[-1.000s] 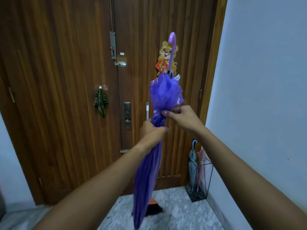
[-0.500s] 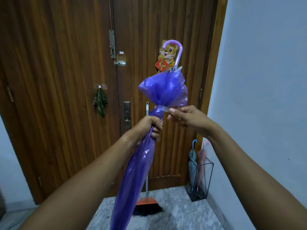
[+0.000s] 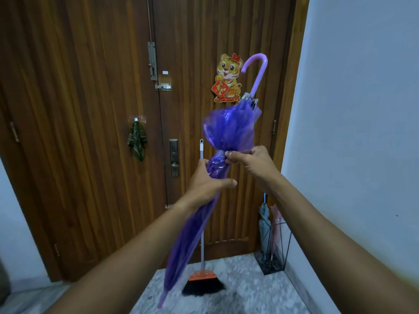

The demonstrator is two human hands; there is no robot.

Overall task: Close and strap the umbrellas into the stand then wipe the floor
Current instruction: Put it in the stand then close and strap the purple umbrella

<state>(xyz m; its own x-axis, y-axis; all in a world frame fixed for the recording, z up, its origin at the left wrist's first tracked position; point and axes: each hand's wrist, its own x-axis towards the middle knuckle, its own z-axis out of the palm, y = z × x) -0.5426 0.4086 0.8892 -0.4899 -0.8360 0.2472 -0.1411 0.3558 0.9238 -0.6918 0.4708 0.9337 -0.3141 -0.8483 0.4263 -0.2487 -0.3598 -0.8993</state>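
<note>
I hold a closed purple umbrella [image 3: 229, 130] in front of me, hooked handle up and tip down toward the floor. My left hand [image 3: 206, 182] wraps around its folded canopy at mid-length. My right hand [image 3: 249, 160] pinches the strap at the gathered neck just above. A black wire umbrella stand [image 3: 275, 250] sits in the corner by the right wall, with a grey umbrella [image 3: 264, 225] and a pink umbrella [image 3: 275, 227] standing in it.
A broom [image 3: 203, 279] with orange head and black bristles leans on the wooden door [image 3: 90, 132]. A green checked cloth [image 3: 137, 141] hangs from a hook on the door. Marble floor [image 3: 244, 291] lies below; the white wall [image 3: 362, 109] is on the right.
The umbrella has tilted so its handle leans right and its tip swings left. My right hand has stayed at the strap; my left hand has shifted its hold on the canopy.
</note>
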